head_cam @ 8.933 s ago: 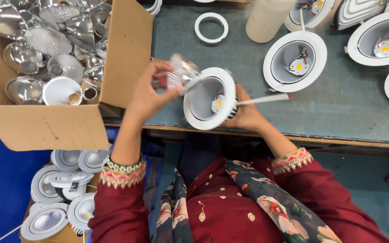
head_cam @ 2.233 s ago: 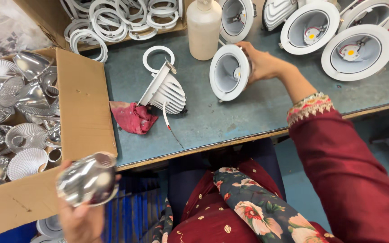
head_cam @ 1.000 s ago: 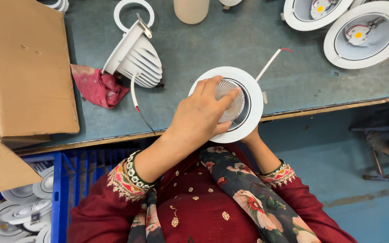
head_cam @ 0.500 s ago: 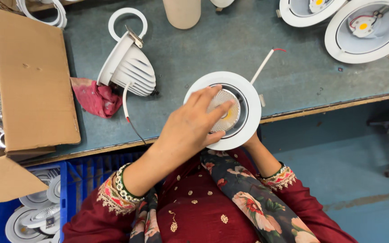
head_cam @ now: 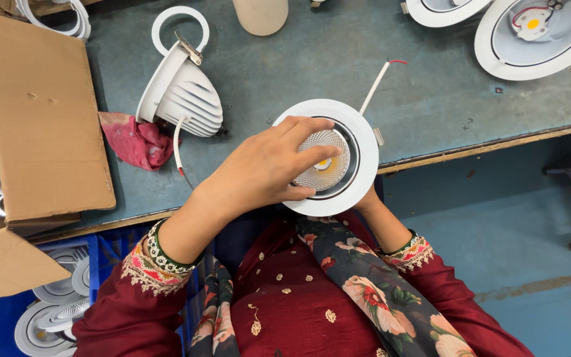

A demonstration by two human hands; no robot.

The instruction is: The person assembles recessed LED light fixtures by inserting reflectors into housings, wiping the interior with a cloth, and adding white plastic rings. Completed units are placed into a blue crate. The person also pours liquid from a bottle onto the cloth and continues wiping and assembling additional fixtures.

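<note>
1. Left hand [head_cam: 266,168]: fingers spread, curled over the silver faceted reflector [head_cam: 324,160], pressing it into the white round downlight [head_cam: 328,157]; thumb at the lower rim.
2. Right hand: under the downlight, mostly hidden; can't tell its grip, prob. supporting from below.
3. Downlight sits at the near edge of the grey-blue surface [head_cam: 299,59], white wire trailing up-right.
4. Progress, judged: reflector looks nearly seated; final seating still left.
5. Further out: finned white housing [head_cam: 183,89], red rag [head_cam: 137,140], cardboard box [head_cam: 41,119] w/ more reflectors at left.
</note>
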